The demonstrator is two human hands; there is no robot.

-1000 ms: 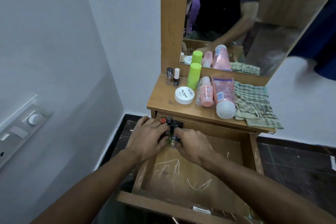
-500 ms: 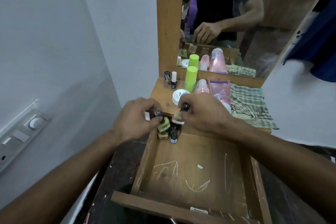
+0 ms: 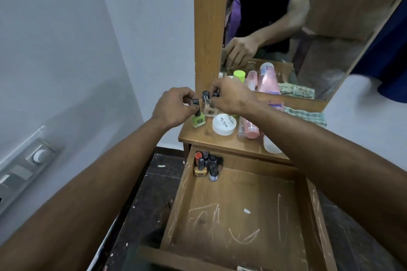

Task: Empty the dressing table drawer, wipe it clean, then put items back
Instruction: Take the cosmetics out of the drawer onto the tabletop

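Observation:
The wooden drawer (image 3: 220, 222) stands pulled open below the dressing table top (image 3: 204, 136). Several small nail polish bottles (image 3: 206, 166) cluster in its back left corner. My left hand (image 3: 174, 109) pinches the black cap of a green nail polish bottle (image 3: 198, 120), which stands on the table top's left end. My right hand (image 3: 231, 97) pinches the cap of a pale pink bottle (image 3: 210, 111) beside it. A clear bottle with a dark cap (image 3: 206, 98) stands just behind, between my hands.
On the table top lie a white round jar (image 3: 225, 125), a pink bottle (image 3: 250, 130), a white-capped tube (image 3: 272, 145) and a checked cloth (image 3: 306, 114). The mirror (image 3: 308, 17) rises behind. A wall switch plate (image 3: 24, 160) is at the left. Dark floor (image 3: 163, 174) lies below.
Both hands have lifted out of the drawer's back corner with a bottle each and moved up onto the table top's left end, where the bottles now stand.

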